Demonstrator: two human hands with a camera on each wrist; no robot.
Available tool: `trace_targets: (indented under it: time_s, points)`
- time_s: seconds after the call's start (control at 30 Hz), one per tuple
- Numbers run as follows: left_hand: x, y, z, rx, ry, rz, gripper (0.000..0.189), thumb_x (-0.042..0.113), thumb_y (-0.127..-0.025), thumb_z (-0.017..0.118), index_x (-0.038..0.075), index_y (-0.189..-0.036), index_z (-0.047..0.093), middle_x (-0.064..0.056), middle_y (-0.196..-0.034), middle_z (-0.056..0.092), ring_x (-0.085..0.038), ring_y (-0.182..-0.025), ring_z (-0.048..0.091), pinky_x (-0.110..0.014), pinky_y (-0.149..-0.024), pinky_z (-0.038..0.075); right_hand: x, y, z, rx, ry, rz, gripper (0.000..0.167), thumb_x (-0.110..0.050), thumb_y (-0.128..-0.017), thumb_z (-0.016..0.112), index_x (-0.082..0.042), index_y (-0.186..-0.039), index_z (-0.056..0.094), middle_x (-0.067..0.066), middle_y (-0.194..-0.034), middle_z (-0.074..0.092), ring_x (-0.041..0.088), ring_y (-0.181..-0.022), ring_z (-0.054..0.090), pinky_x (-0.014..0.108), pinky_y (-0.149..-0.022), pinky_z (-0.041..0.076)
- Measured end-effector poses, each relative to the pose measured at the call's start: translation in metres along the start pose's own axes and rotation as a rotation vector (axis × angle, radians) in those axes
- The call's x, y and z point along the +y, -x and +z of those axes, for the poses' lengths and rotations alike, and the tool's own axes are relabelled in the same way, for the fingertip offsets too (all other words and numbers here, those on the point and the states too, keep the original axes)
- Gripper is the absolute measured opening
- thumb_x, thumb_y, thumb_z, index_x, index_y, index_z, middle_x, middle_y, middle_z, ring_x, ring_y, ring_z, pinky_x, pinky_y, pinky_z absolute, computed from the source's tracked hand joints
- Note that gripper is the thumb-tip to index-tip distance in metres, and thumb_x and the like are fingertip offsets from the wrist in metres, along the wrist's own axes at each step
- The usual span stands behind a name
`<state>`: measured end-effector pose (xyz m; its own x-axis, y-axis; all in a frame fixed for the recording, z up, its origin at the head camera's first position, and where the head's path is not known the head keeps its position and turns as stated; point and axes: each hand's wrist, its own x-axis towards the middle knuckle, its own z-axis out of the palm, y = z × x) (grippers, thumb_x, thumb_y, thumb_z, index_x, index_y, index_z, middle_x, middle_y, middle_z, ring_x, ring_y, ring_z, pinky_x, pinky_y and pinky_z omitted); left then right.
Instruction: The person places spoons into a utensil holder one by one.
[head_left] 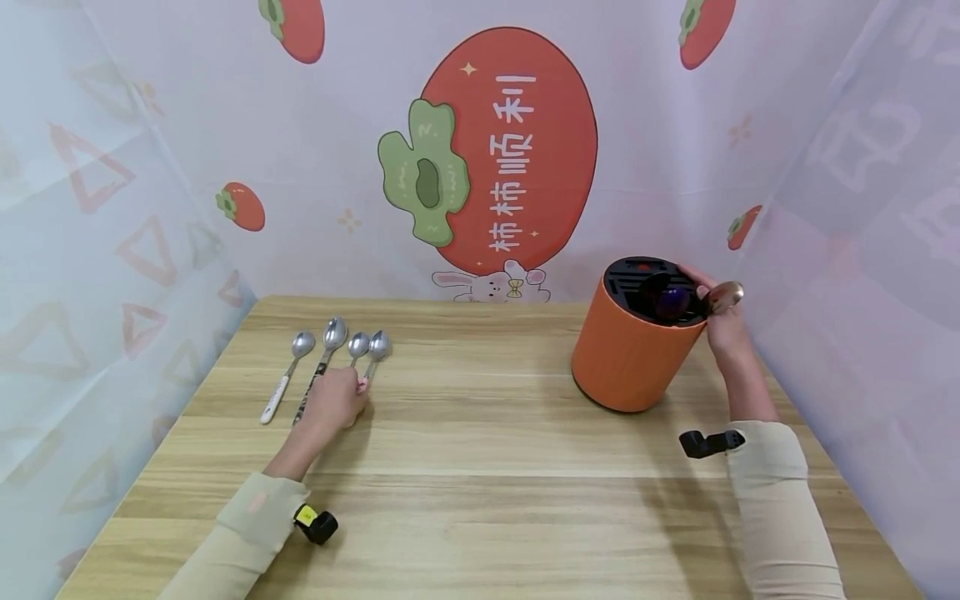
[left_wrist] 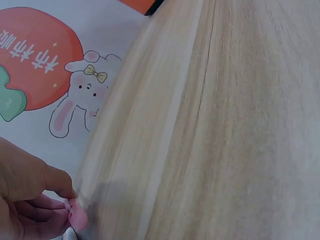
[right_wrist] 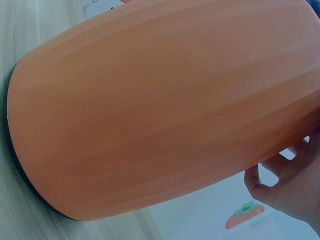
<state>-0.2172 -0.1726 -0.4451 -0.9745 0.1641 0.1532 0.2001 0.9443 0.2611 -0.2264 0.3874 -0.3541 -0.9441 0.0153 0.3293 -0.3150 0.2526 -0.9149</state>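
Note:
On the left of the table in the head view, my left hand [head_left: 337, 398] pinches the pink handle [left_wrist: 77, 215] of the rightmost spoon [head_left: 378, 344] between thumb and fingers. Beside it lie a small spoon [head_left: 358, 344], a spoon with a dark patterned handle [head_left: 333, 333] and a white-handled spoon [head_left: 277, 398]. At the right, my right hand [head_left: 726, 329] grips the rim of an orange utensil holder [head_left: 626, 350] from its far right side, fingers curled in the right wrist view. A coppery spoon [head_left: 724, 297] sticks out over the rim by that hand.
The holder's black slotted top [head_left: 637, 279] has a glossy purple round piece [head_left: 672, 301] in its opening. A wooden table [head_left: 480, 433] lies between the hands. Printed cloth [head_left: 330, 150] hangs behind and along both sides.

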Motion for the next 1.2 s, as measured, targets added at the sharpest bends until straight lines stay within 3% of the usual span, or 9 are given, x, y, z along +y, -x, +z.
trace_targets:
  time_s: [0.2, 0.33, 0.4, 0.5, 0.63, 0.77, 0.9, 1.2]
  points:
    - [0.009, 0.000, -0.005, 0.029, 0.066, 0.007, 0.038, 0.010, -0.086, 0.066, 0.014, -0.052, 0.048, 0.005, -0.042, 0.046, -0.012, -0.042, 0.045, -0.028, -0.045, 0.035, 0.002, 0.000, 0.001, 0.002, -0.080, -0.042, 0.049, -0.025, -0.108, 0.040, 0.001, -0.149, 0.041, -0.017, -0.128, 0.054, -0.009, -0.113, 0.052, 0.006, -0.092, 0.039]
    - [0.017, 0.001, -0.008, 0.035, 0.153, 0.002, 0.013, 0.008, -0.085, 0.064, 0.003, -0.072, 0.067, 0.005, -0.047, 0.056, -0.010, -0.044, 0.051, -0.028, -0.050, 0.041, 0.002, 0.000, 0.001, 0.005, -0.050, -0.031, 0.049, -0.026, -0.108, 0.040, 0.001, -0.149, 0.041, -0.016, -0.130, 0.053, -0.008, -0.114, 0.050, 0.006, -0.093, 0.038]
    - [0.021, 0.002, -0.008, 0.032, 0.196, -0.012, 0.011, 0.008, -0.085, 0.063, 0.000, -0.084, 0.070, 0.004, -0.051, 0.060, -0.009, -0.045, 0.054, -0.027, -0.052, 0.043, 0.002, 0.000, 0.001, 0.003, -0.019, -0.017, 0.050, -0.029, -0.108, 0.039, -0.002, -0.150, 0.041, -0.014, -0.134, 0.052, -0.009, -0.115, 0.048, 0.005, -0.093, 0.037]
    - [0.027, 0.002, -0.009, 0.043, 0.244, -0.023, 0.012, 0.008, -0.087, 0.062, -0.001, -0.089, 0.069, 0.001, -0.056, 0.063, -0.009, -0.046, 0.055, -0.025, -0.048, 0.043, 0.002, 0.000, 0.000, -0.005, 0.012, -0.006, 0.051, -0.032, -0.108, 0.038, -0.004, -0.151, 0.040, -0.014, -0.137, 0.050, -0.010, -0.115, 0.047, 0.005, -0.092, 0.037]
    - [0.037, 0.000, -0.011, 0.100, 0.270, 0.006, 0.010, 0.007, -0.086, 0.063, 0.000, -0.089, 0.070, -0.005, -0.066, 0.069, -0.008, -0.048, 0.057, -0.024, -0.047, 0.044, 0.002, 0.000, 0.000, -0.006, -0.040, -0.016, 0.050, -0.029, -0.108, 0.039, -0.002, -0.151, 0.040, -0.016, -0.133, 0.052, -0.010, -0.113, 0.050, 0.006, -0.091, 0.039]
    - [0.050, -0.002, -0.017, 0.153, 0.275, 0.029, 0.012, 0.009, -0.086, 0.066, 0.000, -0.091, 0.072, -0.009, -0.078, 0.073, -0.012, -0.059, 0.065, -0.031, -0.059, 0.053, 0.002, 0.001, -0.001, -0.012, -0.076, -0.025, 0.049, -0.027, -0.108, 0.040, -0.003, -0.150, 0.041, -0.016, -0.132, 0.053, -0.009, -0.113, 0.052, 0.006, -0.091, 0.040]
    - [0.065, -0.003, -0.021, 0.188, 0.299, 0.043, 0.013, 0.011, -0.086, 0.069, 0.000, -0.093, 0.072, -0.009, -0.081, 0.074, -0.017, -0.070, 0.070, -0.038, -0.069, 0.057, 0.004, 0.001, -0.002, -0.016, -0.045, -0.018, 0.049, -0.029, -0.108, 0.038, -0.004, -0.151, 0.040, -0.014, -0.136, 0.051, -0.009, -0.114, 0.050, 0.006, -0.091, 0.039]
    - [0.098, 0.000, -0.030, 0.249, 0.422, 0.099, 0.014, 0.012, -0.088, 0.071, -0.001, -0.095, 0.072, -0.008, -0.079, 0.073, -0.013, -0.066, 0.069, -0.024, -0.058, 0.056, 0.004, 0.000, -0.001, -0.020, -0.114, -0.038, 0.046, -0.021, -0.108, 0.038, -0.001, -0.150, 0.041, -0.018, -0.127, 0.056, -0.008, -0.112, 0.055, 0.007, -0.091, 0.041]
